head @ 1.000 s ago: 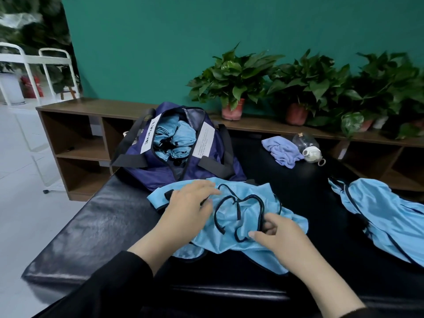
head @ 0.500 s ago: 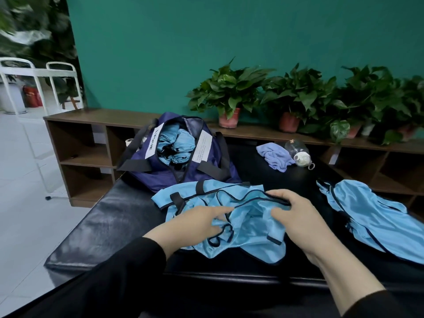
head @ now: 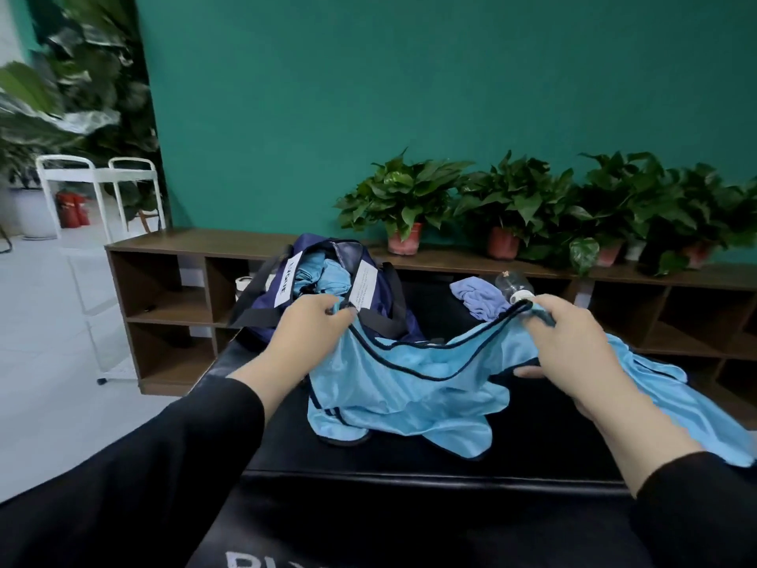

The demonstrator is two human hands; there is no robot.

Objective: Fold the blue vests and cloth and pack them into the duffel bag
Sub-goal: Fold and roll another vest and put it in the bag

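Blue vest (head: 409,387) hangs stretched between both hands above the black padded bench (head: 409,457), its dark-trimmed upper edge drawn into a sagging line from one hand to the other while the lower folds bunch on the bench top near its front edge. That bench carries everything: the duffel bag (head: 327,297) stands at its far left corner, a second blue vest (head: 663,399) lies crumpled along its right edge, and a lilac cloth (head: 479,299) sits at the far edge beside a clear plastic bottle (head: 514,286) lying on its side. Behind the bench runs a low brown shelf unit (head: 172,280) with a row of potted plants (head: 405,202) on top, set against a green wall (head: 368,96). The navy duffel bag is open at the top, with folded blue fabric showing inside and white labels on its rim; it sits just behind the left hand.

The left hand (head: 305,330) is raised in front of the bag and pinches the vest's left upper corner between thumb and curled fingers. The right hand (head: 569,342) is lifted to about the same height, well apart from the left, its fingers curled round the dark trim at the vest's right upper corner, just in front of the lilac cloth and bottle. Both wrists come out of black sleeves (head: 164,465). The held vest lies between the hands and below them, with the second vest just beside the right forearm.
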